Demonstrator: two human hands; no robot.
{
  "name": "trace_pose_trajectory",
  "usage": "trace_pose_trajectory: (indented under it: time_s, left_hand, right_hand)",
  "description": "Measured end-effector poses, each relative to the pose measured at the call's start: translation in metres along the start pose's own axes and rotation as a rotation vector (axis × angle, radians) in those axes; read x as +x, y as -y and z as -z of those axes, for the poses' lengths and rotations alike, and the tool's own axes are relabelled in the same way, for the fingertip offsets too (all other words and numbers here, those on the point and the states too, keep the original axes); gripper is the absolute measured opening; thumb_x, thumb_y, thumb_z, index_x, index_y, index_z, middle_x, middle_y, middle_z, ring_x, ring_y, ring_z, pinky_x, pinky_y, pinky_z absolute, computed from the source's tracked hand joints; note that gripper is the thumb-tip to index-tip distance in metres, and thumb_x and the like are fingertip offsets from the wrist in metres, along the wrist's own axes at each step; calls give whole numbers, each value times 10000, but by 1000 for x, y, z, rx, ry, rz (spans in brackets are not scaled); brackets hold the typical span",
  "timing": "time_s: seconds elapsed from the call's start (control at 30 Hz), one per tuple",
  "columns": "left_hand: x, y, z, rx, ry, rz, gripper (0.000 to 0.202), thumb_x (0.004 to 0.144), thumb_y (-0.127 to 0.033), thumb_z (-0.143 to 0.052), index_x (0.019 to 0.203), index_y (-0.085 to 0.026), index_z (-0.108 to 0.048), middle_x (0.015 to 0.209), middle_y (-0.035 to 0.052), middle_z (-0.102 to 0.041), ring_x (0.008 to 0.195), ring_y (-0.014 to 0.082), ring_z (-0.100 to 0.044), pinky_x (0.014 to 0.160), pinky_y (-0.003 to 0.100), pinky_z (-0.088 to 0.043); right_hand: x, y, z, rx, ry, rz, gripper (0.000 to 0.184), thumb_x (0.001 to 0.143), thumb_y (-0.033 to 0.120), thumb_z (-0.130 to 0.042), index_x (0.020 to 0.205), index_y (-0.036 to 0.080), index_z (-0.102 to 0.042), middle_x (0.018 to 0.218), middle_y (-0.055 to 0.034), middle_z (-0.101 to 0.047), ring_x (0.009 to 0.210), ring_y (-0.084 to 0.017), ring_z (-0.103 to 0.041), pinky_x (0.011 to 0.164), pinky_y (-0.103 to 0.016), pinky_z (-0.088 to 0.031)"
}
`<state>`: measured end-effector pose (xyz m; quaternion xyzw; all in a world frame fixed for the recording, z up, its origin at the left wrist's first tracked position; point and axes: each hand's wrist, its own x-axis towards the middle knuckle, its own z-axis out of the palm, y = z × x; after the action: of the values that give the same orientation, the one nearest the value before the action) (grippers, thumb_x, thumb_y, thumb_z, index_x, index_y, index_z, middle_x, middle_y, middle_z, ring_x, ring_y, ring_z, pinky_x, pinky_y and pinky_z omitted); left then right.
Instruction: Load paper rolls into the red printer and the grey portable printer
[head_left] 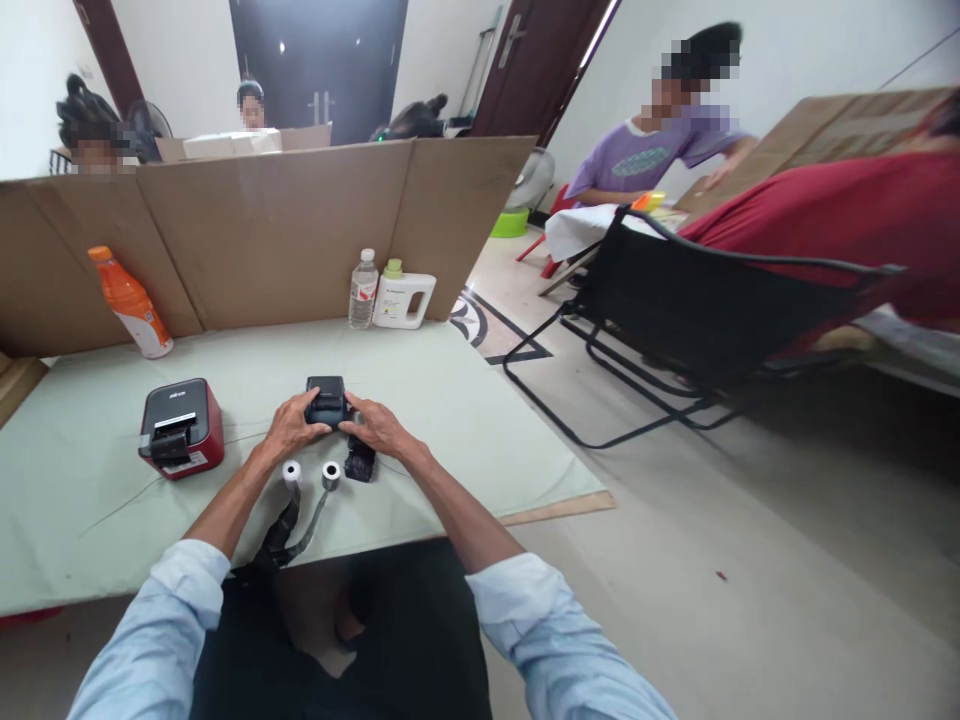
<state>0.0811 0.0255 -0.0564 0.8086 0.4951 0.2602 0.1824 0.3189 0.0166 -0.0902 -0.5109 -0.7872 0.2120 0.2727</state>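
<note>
A small black printer [325, 398] sits on the pale green table [465, 420]. My left hand [292, 424] grips its left side and my right hand [377, 425] grips its right side, fingers curled on the casing. Just in front of my hands stand two small white paper rolls [292, 472] [331, 473]. A black part [360, 462] lies under my right wrist. A black strap [289, 530] trails off the table's near edge.
A red and black printer [181, 427] stands to the left. An orange bottle [132, 302], a clear water bottle [363, 290] and a white jug [403, 297] stand by the cardboard partition [262, 230]. A black folding chair [697, 310] and other people are on the right.
</note>
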Motion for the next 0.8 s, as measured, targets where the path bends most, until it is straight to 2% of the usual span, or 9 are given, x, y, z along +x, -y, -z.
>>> trace_pose_trajectory:
  time_s: [0.13,0.23,0.3,0.43,0.5,0.57,0.67,0.73,0.8]
  left_hand:
    - [11,-11,-3,-34,78,-6,810,740,-304,-812,1492,-165,-546,1455,156,-627,1290,337,-624,1119,476,-482]
    - [2,-15,11,-74,131,45,771,770,-286,-760,1498,-153,-543,1412,151,-660,1126,304,-703,1036,452,-545]
    - [-13,-17,25,-93,129,86,698,801,-295,-718,1472,-162,-577,1335,136,-707,1026,274,-727,950,421,-588]
    - [-58,-18,48,-124,90,123,544,829,-347,-691,1348,-183,-682,1266,128,-734,959,243,-733,823,364,-621]
    - [-78,-17,54,-131,49,146,504,846,-374,-674,1312,-185,-703,1232,121,-745,946,240,-735,818,363,-622]
    - [-88,-16,53,-131,29,164,485,866,-394,-648,1300,-186,-709,1222,116,-746,972,250,-735,842,372,-617]
    - [-74,-12,44,-133,57,164,511,881,-417,-618,1322,-170,-694,1269,134,-728,1075,286,-716,915,400,-593]
    - [-49,-11,34,-147,85,154,522,873,-402,-609,1320,-144,-689,1273,148,-727,1156,316,-684,984,428,-558]
    - [-23,-10,24,-200,137,128,486,848,-359,-610,1272,-142,-702,1196,112,-758,1131,313,-681,1004,441,-541]
  right_hand:
    - [-7,-13,12,63,-28,8,685,922,383,-661,1560,245,-454,1406,-118,-655,1179,-283,-660,1042,-446,-515]
    - [-21,-9,15,92,-61,50,667,940,399,-631,1559,238,-440,1433,-122,-612,1161,-266,-650,1029,-430,-518]
    - [-32,-3,16,58,-64,55,596,943,406,-631,1501,234,-508,1361,-116,-635,1153,-262,-634,1015,-416,-513]
    - [-52,3,22,-46,-21,68,287,943,294,-620,1201,203,-708,1152,-101,-690,1100,-255,-613,1008,-388,-484]
    - [-58,0,25,-55,7,81,250,938,238,-603,1154,200,-725,1116,-97,-699,1075,-247,-614,1014,-386,-475]
    - [-61,-3,27,-46,24,77,277,929,235,-609,1182,205,-719,1126,-97,-701,1073,-249,-619,1014,-394,-482]
    - [-55,-6,24,-12,-16,71,399,931,313,-627,1318,221,-656,1212,-103,-680,1119,-261,-627,1022,-416,-501]
    - [-45,-3,18,24,-65,78,512,943,368,-611,1436,237,-565,1312,-112,-646,1184,-271,-620,1049,-438,-501]
    - [-33,0,10,56,-81,85,578,948,387,-591,1501,247,-495,1375,-119,-622,1235,-280,-608,1075,-461,-492]
